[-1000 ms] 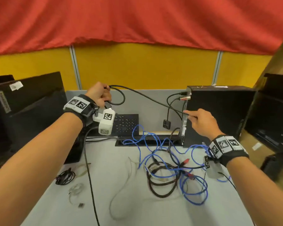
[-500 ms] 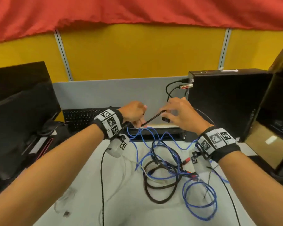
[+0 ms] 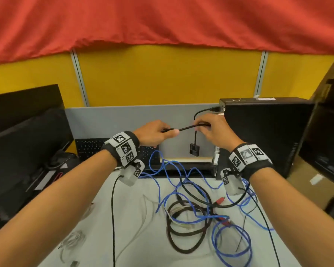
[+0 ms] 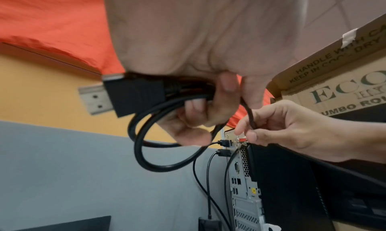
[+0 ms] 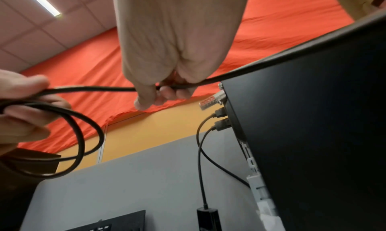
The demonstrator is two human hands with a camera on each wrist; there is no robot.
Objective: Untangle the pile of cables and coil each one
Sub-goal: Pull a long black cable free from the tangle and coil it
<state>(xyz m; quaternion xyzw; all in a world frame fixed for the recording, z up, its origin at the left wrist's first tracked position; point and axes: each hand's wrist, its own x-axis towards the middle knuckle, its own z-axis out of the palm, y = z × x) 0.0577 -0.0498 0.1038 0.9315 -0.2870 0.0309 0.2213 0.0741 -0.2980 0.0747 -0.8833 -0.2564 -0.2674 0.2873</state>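
Observation:
A black cable (image 3: pixel 185 128) runs taut between my two hands above the back of the desk. My left hand (image 3: pixel 168 132) grips two gathered loops (image 4: pixel 146 160) of it together with its flat metal plug (image 4: pixel 94 99). My right hand (image 3: pixel 201 128) pinches the same cable (image 5: pixel 104 88) a short way along, and the rest trails down past the tower. On the table lies the tangled pile: a blue cable (image 3: pixel 199 216), a dark braided coil (image 3: pixel 181 245) and red plugs (image 3: pixel 220 200).
A black computer tower (image 3: pixel 268 135) stands at the right with thin cables plugged in and a small adapter (image 3: pixel 194 151) hanging. A keyboard (image 3: pixel 91 149) and monitor (image 3: pixel 27 141) sit at the left. A thin black wire (image 3: pixel 113 209) and a white cable (image 3: pixel 73 239) lie at front left.
My hands were wide apart with the black cable stretched between them; they have come close together. The left hand now holds one more loop.

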